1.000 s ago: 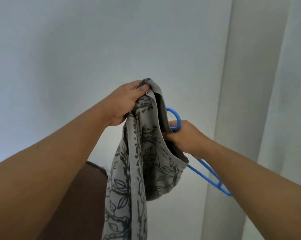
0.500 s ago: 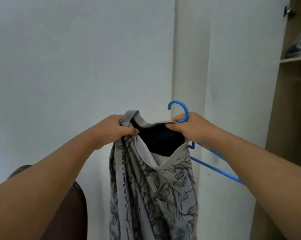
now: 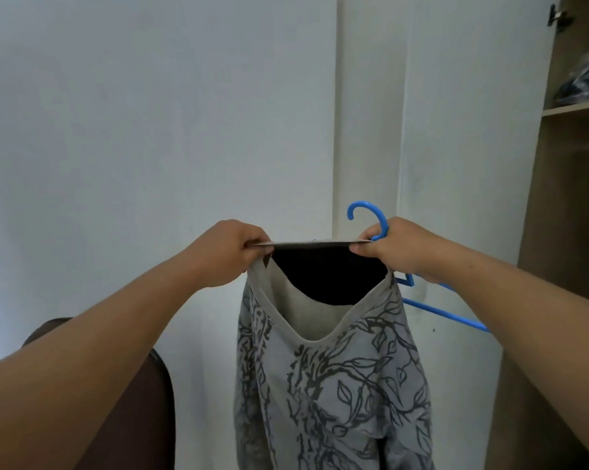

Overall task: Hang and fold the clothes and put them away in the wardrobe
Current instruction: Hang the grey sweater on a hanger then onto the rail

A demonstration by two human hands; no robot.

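Note:
A grey garment (image 3: 340, 378) with a dark leaf print hangs in front of me, its neck opening stretched wide and dark inside. My left hand (image 3: 225, 252) pinches the left end of the neckline. My right hand (image 3: 398, 249) pinches the right end and also grips a blue plastic hanger (image 3: 381, 228) by its neck. The hook points up and left above my fingers, and the hanger's arm runs down to the right behind my forearm. The hanger sits outside the garment.
An open wooden wardrobe (image 3: 564, 205) stands at the right, with a shelf (image 3: 574, 110) bearing dark folded clothes (image 3: 588, 79). A dark brown chair back (image 3: 144, 408) is at the lower left. White walls and a corner pillar lie ahead.
My hands have pulled apart, stretching the neckline from a bunched fold into a wide, taut opening. The view has swung right and down, bringing the wardrobe into sight.

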